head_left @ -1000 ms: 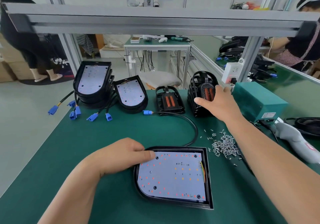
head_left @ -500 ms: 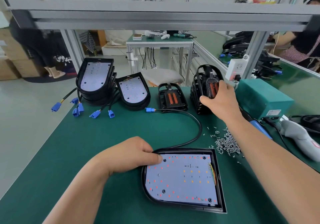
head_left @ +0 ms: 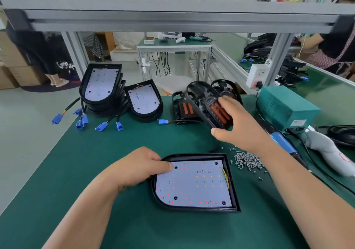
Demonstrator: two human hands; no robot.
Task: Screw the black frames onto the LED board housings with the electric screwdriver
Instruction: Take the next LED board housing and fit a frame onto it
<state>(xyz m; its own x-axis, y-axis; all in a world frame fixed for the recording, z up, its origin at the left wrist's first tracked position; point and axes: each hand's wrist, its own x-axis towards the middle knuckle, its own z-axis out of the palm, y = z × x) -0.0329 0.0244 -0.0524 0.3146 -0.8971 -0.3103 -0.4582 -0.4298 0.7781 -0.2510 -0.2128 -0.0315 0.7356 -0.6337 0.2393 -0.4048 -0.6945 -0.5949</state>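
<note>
An LED board housing [head_left: 194,183] lies flat on the green mat in front of me, its white board dotted with red and orange LEDs. My left hand [head_left: 138,169] rests on its upper left corner, fingertips touching the board. My right hand [head_left: 239,125] grips a black frame [head_left: 203,99] with orange-red inserts, lifted and tilted above the mat. Another black frame [head_left: 183,107] lies flat behind it, and more stand at the back [head_left: 228,87]. The electric screwdriver [head_left: 284,143], blue-bodied, lies at the right, partly hidden by my forearm.
A pile of small silver screws [head_left: 246,160] lies right of the housing. Stacked housings [head_left: 101,89] and one single housing [head_left: 144,100] with blue connectors [head_left: 82,121] stand at the back left. A teal power box [head_left: 284,108] and a grey tool [head_left: 326,152] sit at the right.
My right hand closed on a black frame from the back stack and has lifted it toward me, tilted. My left hand stayed on the housing's corner.
</note>
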